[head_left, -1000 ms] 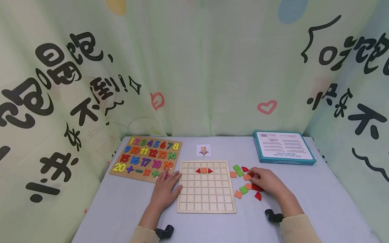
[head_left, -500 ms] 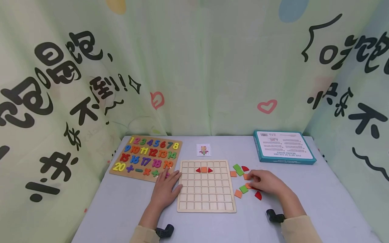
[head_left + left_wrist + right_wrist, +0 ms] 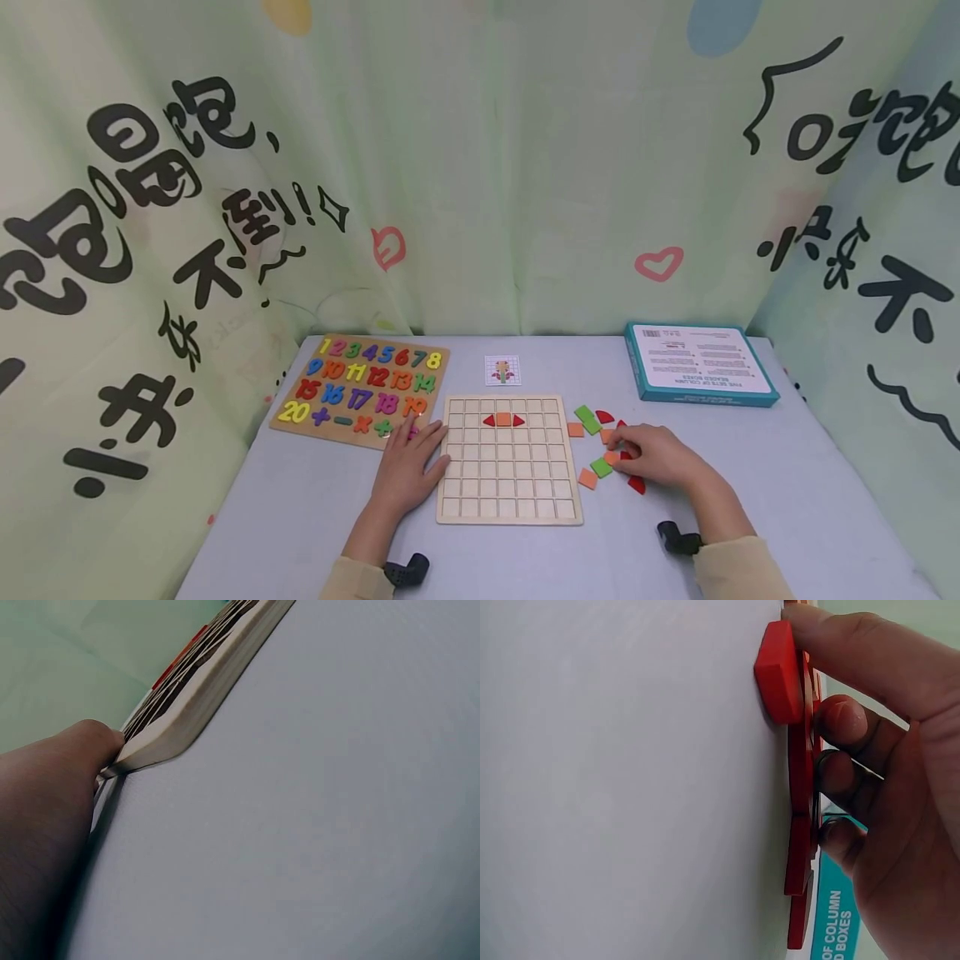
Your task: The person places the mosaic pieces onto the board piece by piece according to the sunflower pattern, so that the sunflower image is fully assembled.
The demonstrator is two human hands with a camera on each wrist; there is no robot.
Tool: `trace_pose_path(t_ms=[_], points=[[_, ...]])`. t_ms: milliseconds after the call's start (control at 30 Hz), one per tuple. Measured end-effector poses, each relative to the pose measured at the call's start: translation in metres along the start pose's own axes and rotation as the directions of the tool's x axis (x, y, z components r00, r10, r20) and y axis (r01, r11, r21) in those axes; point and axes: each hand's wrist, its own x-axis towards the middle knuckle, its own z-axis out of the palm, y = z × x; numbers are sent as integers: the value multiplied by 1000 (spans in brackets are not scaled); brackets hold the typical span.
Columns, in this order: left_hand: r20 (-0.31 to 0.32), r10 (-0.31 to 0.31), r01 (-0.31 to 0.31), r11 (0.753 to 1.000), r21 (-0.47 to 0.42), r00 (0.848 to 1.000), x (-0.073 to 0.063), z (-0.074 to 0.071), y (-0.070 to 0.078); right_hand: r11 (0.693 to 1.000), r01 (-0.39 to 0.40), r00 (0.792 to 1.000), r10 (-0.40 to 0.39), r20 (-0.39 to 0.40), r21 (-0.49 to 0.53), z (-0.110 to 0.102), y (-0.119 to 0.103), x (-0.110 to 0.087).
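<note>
A wooden grid board lies flat on the table, with an orange square between two red triangles in its upper rows. My left hand rests with fairly straight fingers across the board's left edge; its thumb touches the rim. Right of the board, my right hand reaches into loose pieces. Its thumb and index finger lie on either side of an orange piece; whether they pinch it is hidden. Red pieces lie under and beside its curled other fingers.
Loose green, orange and red pieces lie around the right hand. A small pattern card lies behind the grid board. A number puzzle board is at left, a teal box at back right.
My right hand has come down slightly toward the front, from an orange square to another orange piece, and its fingers have spread a little. The left hand stays put.
</note>
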Motion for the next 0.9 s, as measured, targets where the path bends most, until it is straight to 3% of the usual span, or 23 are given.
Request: trace_pose_path(t_ms=[433,900], points=[[11,-3,3,1000,-5,1000,0,-2,1,997,17,999,-14,-43,71,-4,-11,3],[7,-5,5,1000,-3,1000,0,-1,1,990,98,993,-89,-83,106,1,-65,27]])
